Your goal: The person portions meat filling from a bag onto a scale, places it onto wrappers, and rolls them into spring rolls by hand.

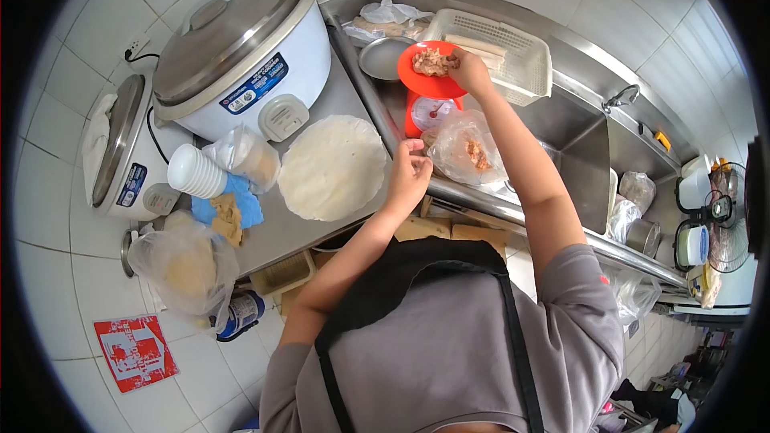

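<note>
Shredded food (431, 62) lies on the red plate (434, 89) of a small red scale (434, 112). My right hand (467, 70) reaches over the plate's right side, its fingers closed at the edge of the food; what they hold, if anything, is hidden. Just in front of the scale, a clear plastic bag (473, 148) holds orange-brown food. My left hand (411, 172) is beside the bag's left edge, fingers curled and partly apart, with nothing visible in them. A round, pale flat sheet (333, 167) lies on the steel counter to its left.
Two large cookers (241, 48) stand at the left, near stacked white cups (196, 172) and a blue cloth (238, 200). Behind the scale are a metal bowl (383, 58) and a white basket (529, 72). A steel sink (579, 160) lies at the right.
</note>
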### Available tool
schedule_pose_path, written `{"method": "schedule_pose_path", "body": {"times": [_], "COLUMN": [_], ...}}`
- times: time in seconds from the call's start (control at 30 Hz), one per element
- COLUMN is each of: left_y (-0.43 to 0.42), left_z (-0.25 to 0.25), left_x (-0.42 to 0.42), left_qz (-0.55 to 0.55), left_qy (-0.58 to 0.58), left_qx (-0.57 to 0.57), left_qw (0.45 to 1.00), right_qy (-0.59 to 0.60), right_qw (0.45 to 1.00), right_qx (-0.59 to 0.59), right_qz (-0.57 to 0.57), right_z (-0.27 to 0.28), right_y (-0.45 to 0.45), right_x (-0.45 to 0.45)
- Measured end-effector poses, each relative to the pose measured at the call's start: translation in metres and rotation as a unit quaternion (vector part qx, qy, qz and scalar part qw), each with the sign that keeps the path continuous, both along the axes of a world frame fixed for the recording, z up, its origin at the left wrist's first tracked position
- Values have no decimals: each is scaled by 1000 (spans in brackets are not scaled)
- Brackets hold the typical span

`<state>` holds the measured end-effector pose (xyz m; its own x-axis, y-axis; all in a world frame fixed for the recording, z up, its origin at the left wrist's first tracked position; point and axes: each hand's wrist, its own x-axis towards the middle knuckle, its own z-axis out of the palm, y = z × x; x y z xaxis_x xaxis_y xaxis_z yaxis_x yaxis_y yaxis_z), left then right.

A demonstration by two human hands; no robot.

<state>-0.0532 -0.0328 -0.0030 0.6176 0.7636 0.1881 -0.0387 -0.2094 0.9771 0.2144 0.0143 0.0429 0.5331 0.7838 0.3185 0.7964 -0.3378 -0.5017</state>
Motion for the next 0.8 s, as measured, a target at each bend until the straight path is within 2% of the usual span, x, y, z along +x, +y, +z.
{"method": "schedule_pose_path", "body": {"times": [0.07, 0.1, 0.17, 0.37, 0.47, 0.7, 0.8], "left_y": [-1, 0, 1, -8, -11, -12, -16], "left_z": [5, 6, 7, 20, 23, 16, 23], "left_x": [1, 2, 3, 7, 10, 18, 19], "left_qz": [6, 10, 7, 0, -15, -18, -46], "left_qy": [-13, -21, -25, -26, -21, 9, 12], "left_qx": [57, 86, 111, 167, 185, 257, 221], "left_qw": [998, 996, 993, 986, 982, 966, 974], "right_qy": [60, 177, 400, 598, 602, 532, 492], "right_qw": [998, 984, 914, 780, 771, 818, 835], "right_qx": [3, 23, 61, 172, 198, 179, 193], "right_qz": [-10, -10, -6, 60, 64, 120, 154], "right_z": [1, 5, 13, 15, 23, 56, 78], "right_y": [-2, -4, -10, -21, -24, -50, -78], "right_x": [5, 7, 13, 30, 29, 12, -3]}}
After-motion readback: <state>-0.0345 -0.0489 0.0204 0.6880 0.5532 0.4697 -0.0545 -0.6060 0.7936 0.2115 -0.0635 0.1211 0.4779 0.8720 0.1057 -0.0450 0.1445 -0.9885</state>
